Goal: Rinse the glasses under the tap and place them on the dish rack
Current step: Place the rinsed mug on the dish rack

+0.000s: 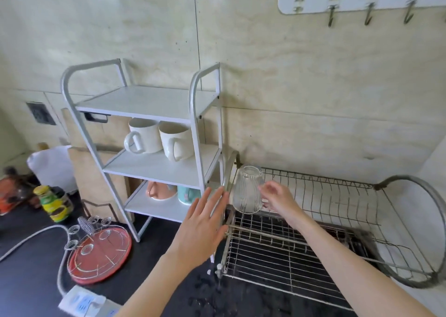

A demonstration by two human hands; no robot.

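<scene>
The glass (247, 190) sits upside down at the left back corner of the dish rack (289, 251), so the putting-down step looks nearly done. The right hand (277, 199) has its fingers curled on the glass, and the left hand (202, 222) is flat and holds nothing, just left of the rack. Next, I think the right hand must let go gently, and no writing is clear enough to read.
</scene>
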